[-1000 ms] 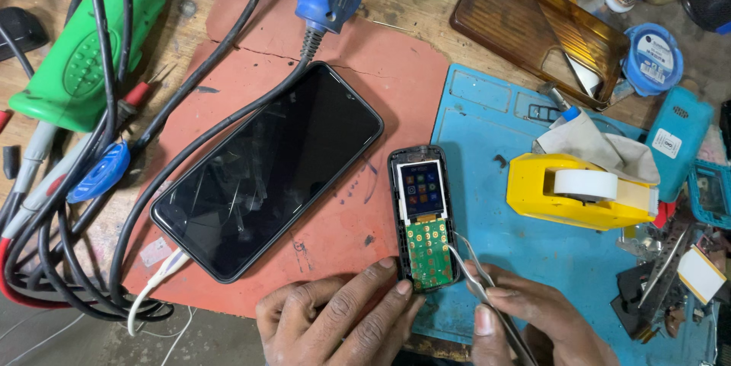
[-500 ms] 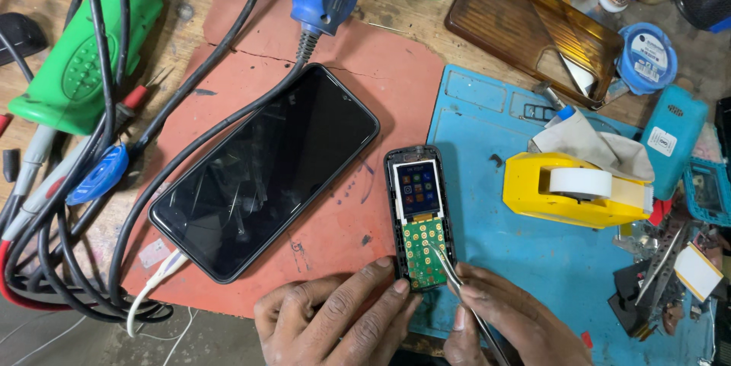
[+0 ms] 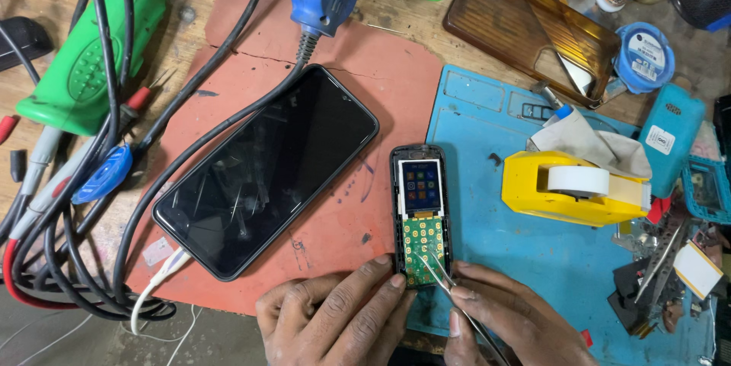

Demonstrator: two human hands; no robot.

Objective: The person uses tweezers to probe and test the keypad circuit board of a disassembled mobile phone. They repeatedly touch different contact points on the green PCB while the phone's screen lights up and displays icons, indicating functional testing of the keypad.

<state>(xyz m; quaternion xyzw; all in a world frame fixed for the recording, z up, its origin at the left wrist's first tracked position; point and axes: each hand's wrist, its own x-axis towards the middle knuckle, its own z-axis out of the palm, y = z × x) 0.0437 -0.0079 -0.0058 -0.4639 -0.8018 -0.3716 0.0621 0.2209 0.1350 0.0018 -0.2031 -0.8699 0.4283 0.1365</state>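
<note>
Left hand (image 3: 335, 320) steadies the opened keypad phone (image 3: 420, 215), lying across the red mat (image 3: 365, 92) and blue mat (image 3: 487, 122); right hand (image 3: 510, 320), grip clenched on tweezers (image 3: 449, 278), touches its exposed keypad board.

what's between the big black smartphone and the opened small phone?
Only bare red mat with a few dark marks, per the head view. The smartphone and small phone lie apart, nothing between them.
</note>
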